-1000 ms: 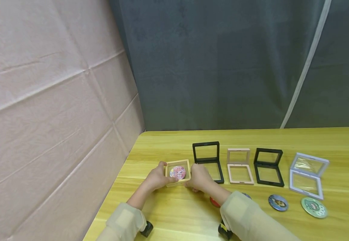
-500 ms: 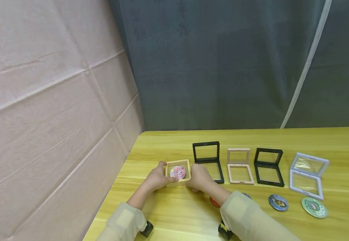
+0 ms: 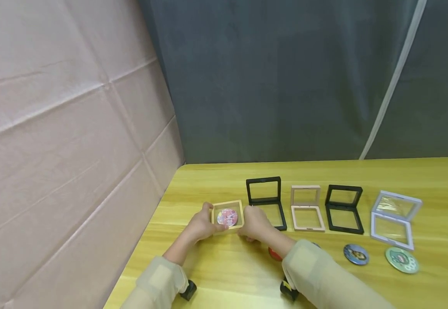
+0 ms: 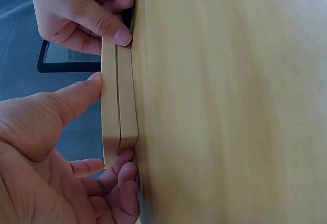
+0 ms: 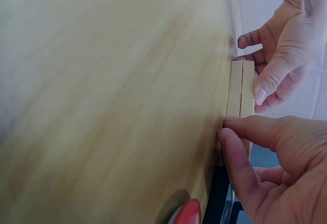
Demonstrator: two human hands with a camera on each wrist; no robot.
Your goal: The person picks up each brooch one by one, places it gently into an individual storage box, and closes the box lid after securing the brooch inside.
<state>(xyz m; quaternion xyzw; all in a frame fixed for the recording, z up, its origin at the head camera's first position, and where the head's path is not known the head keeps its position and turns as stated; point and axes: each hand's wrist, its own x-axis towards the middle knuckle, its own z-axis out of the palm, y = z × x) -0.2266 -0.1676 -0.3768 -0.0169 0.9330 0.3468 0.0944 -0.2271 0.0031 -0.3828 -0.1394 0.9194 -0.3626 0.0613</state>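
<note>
A pale wood-coloured display case (image 3: 229, 202) lies flat on the table at the left, with a pink round badge (image 3: 227, 217) showing behind its clear window. My left hand (image 3: 201, 223) grips its left side, thumb on the upper face near the front. At the right front corner, my right hand (image 3: 256, 223) pinches the case edge with thumb and curled fingers. From the left wrist, the case's side (image 4: 126, 101) shows two halves meeting at a thin seam. The right wrist view has the right thumb (image 5: 255, 128) against the lower half of the edge.
Right of the case stand an open black frame (image 3: 264, 200), a pink one (image 3: 309, 229), another black one (image 3: 345, 209) and a white one (image 3: 392, 221). Nearer me lie a red badge (image 3: 274, 254), a blue one (image 3: 356, 254) and a green one (image 3: 401, 260). Another badge is mostly hidden by the right sleeve.
The head view has tilted slightly, shifting everything up a little. The case's front side looks thinner than before. Both hands keep their places on it.
</note>
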